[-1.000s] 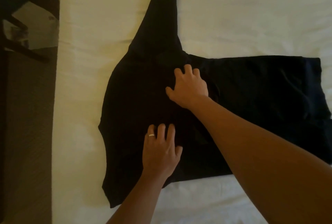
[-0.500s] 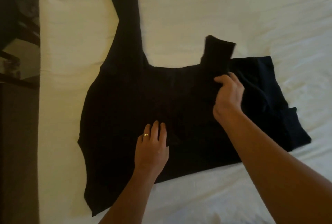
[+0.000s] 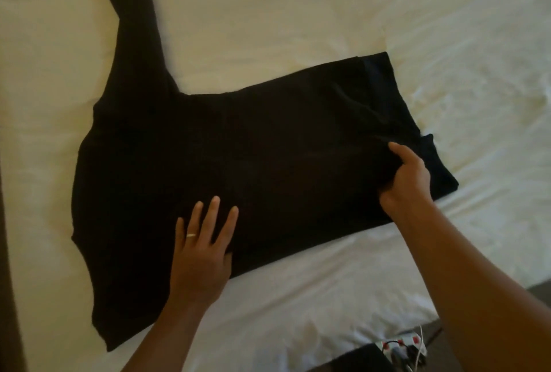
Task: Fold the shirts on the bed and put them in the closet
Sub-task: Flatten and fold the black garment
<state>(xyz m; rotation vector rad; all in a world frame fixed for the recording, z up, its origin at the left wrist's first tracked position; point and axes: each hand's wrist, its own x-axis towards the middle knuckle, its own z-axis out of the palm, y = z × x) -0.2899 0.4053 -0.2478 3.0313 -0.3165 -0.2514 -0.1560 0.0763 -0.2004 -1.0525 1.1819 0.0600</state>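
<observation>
A black long-sleeved shirt point(image 3: 268, 148) lies spread on the white bed point(image 3: 298, 28). One sleeve stretches away toward the top left. The other side is folded in over the body. My left hand point(image 3: 202, 249) rests flat on the shirt near its lower edge, fingers straight and spread, a ring on one finger. My right hand point(image 3: 407, 180) is at the shirt's right end, fingers curled into the fabric and gripping a fold of it.
The bed's left edge runs along a dark brown strip point(image 3: 9, 252). At the bottom right, past the bed's corner, a power strip with cables point(image 3: 402, 347) lies beside a dark object point(image 3: 357, 359) on the floor.
My right hand has carried the raised sleeve end to the right and laid it down over the shirt's body. My left hand has stayed pressed on the shirt.
</observation>
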